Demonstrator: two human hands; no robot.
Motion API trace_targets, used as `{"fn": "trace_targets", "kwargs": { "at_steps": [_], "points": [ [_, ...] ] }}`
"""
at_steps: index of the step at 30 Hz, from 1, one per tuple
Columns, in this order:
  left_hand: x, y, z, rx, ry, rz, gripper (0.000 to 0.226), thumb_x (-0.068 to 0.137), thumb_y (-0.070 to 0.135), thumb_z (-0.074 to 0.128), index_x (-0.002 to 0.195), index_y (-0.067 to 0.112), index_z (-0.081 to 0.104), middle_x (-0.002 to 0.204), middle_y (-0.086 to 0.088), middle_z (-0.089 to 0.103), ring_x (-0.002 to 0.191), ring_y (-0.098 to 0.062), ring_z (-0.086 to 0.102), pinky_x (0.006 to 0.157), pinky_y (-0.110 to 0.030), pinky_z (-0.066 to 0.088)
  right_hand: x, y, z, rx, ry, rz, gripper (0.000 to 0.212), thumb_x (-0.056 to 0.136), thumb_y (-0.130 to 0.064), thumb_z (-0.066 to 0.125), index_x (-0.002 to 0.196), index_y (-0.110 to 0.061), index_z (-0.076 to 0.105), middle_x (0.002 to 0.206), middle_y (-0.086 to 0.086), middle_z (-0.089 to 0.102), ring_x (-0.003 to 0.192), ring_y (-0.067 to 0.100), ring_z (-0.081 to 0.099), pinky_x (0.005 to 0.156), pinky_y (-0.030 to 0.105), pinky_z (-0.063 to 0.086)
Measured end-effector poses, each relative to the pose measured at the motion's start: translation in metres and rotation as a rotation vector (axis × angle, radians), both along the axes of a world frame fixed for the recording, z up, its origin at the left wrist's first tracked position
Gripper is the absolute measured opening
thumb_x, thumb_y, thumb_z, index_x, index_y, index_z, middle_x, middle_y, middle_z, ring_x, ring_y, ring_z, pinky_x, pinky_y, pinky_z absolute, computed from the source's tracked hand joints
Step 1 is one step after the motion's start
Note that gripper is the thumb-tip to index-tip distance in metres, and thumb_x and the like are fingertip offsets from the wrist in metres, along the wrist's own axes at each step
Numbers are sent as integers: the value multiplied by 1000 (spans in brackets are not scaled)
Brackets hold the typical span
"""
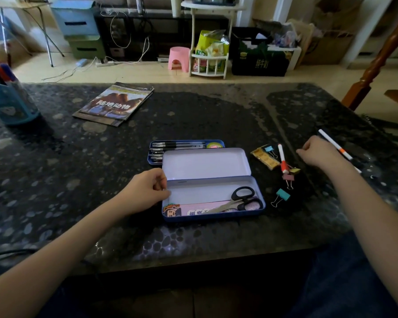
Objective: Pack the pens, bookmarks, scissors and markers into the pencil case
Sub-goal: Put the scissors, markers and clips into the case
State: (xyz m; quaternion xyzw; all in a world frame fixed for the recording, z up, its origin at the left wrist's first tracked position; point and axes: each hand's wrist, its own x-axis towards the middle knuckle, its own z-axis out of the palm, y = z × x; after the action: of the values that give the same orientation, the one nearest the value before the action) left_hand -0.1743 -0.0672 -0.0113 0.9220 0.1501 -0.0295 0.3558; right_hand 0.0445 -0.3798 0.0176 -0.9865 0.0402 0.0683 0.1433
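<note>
Right now my left hand (147, 191) rests on the left end of the open pencil case (213, 216), fingers loosely curled, gripping nothing, probably to steady the tin. Scissors (237, 200) and a pink bookmark (205, 208) lie inside along the near wall, long axes left-right, scissor handles to the right. My right hand (317, 152), loosely curled and empty, hovers between the red-capped marker (282, 160) and the white marker (334, 144), both still on the table (193, 115), both pointing away-left. Pens (179, 145) sit in the tray behind the lid.
</note>
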Motion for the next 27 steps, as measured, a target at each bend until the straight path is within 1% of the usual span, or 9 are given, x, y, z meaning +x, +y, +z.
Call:
{"fn": "trace_targets", "kwargs": {
  "at_steps": [2, 5, 11, 16, 21, 23, 24, 26, 27],
  "points": [
    [0, 0, 0, 5, -5, 2, 17, 80, 13, 69, 75, 18, 53, 64, 5, 56, 55, -4, 50, 50, -11, 36, 11, -11, -6, -78, -109, -33, 48, 94, -24, 53, 135, -4, 41, 137, 23, 44, 125, 40, 42, 99, 48, 40],
    [-2, 0, -1, 4, -26, 7, 18, 80, 12, 69, 74, 18, 53, 64, 5, 56, 55, -4, 50, 47, -8, 37, 23, -33, -17, -122, -96, -78, 52, 96, -25, 47, 142, -6, 31, 148, 19, 28, 135, 41, 27, 106, 54, 30],
    [-1, 1, -2, 12, -48, -1, 19, 79, 11, 70, 72, 18, 53, 63, 5, 55, 55, -5, 49, 49, -9, 38, 37, -56, -35, -75, -140, -180, 40, 94, -17, 52, 129, 1, 45, 134, 25, 42, 124, 45, 40, 101, 55, 38],
    [0, 2, -4, 7, -43, 1, 18, 79, 10, 70, 73, 17, 54, 63, 4, 56, 55, -6, 50, 53, -13, 38, 30, -26, -33, -88, -100, -171, 46, 93, -9, 51, 134, 2, 35, 138, 30, 35, 125, 45, 36, 100, 51, 37],
    [1, 3, -5, 7, -44, -8, 17, 79, 11, 70, 75, 17, 55, 64, 3, 57, 56, -7, 51, 54, -15, 37, 19, 4, -30, -2, -18, -69, 44, 92, -4, 47, 133, 5, 32, 134, 30, 43, 120, 43, 48, 93, 43, 43],
    [0, 3, -5, 6, -45, -11, 17, 79, 12, 70, 75, 17, 54, 64, 4, 57, 56, -6, 50, 52, -13, 37, 12, 18, -28, 95, 6, -54, 41, 96, -11, 45, 133, 4, 37, 128, 25, 51, 107, 36, 56, 74, 31, 43],
    [0, 3, -5, 8, -42, -10, 17, 79, 12, 69, 75, 17, 54, 64, 4, 57, 56, -5, 50, 51, -12, 37, 8, 24, -28, 123, 20, -42, 40, 97, -18, 45, 132, 3, 41, 118, 21, 57, 91, 30, 60, 64, 27, 41],
    [0, 2, -3, 13, -26, -12, 18, 80, 13, 69, 75, 19, 53, 66, 5, 57, 57, -4, 51, 49, -11, 38, 1, 34, -26, 102, 73, -7, 42, 97, -29, 46, 126, 1, 51, 85, 10, 59, 60, 19, 51, 47, 26, 33],
    [0, 1, -2, 17, -19, -15, 18, 81, 14, 68, 75, 19, 52, 67, 5, 57, 58, -5, 51, 50, -11, 38, -2, 37, -26, 60, 104, 22, 40, 97, -30, 47, 123, 1, 54, 74, 7, 53, 55, 17, 48, 44, 26, 32]
  ]
}}
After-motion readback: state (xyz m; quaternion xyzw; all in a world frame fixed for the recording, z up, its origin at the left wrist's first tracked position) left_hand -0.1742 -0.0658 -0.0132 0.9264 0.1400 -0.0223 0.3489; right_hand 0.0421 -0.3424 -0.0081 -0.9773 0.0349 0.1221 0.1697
